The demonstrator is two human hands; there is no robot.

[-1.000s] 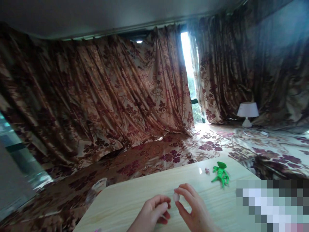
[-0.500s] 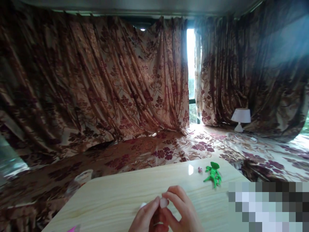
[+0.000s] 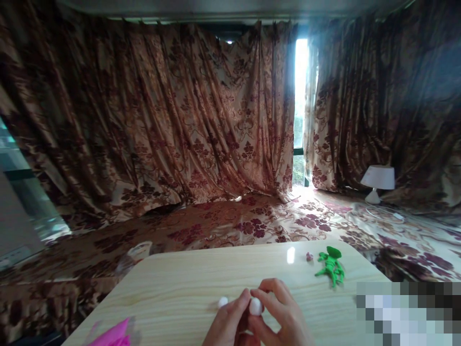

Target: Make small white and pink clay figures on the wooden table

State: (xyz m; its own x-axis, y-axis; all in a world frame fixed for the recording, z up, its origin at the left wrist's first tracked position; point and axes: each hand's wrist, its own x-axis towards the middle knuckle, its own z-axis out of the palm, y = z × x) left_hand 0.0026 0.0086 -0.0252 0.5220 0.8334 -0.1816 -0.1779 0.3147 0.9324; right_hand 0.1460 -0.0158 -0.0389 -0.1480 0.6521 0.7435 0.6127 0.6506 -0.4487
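A small white ball [image 3: 255,306], looking like modelling clay, sits between my hands above the table. My right hand [image 3: 283,312] pinches it between thumb and curled fingers. My left hand [image 3: 228,319] presses in from the other side, its thumb tip at the ball and its other fingers curled and partly hidden. Just beyond the left hand, a second white lump [image 3: 223,302] rests on the table. Farther right lies a green figure [image 3: 331,267] with thin limbs and a wide flat top, beside a tiny pinkish piece [image 3: 309,257].
The pale wood-grain table [image 3: 173,283] has a bright pink packet [image 3: 113,334] at its near left. A clear plastic container or bag [image 3: 139,252] is beyond its left edge. A white lamp [image 3: 378,179] stands at the back right before patterned curtains [image 3: 216,120].
The view has turned slightly left, so things sit farther right and more of the pink packet shows. My fingers have shifted slightly around the white ball, which is now more exposed.
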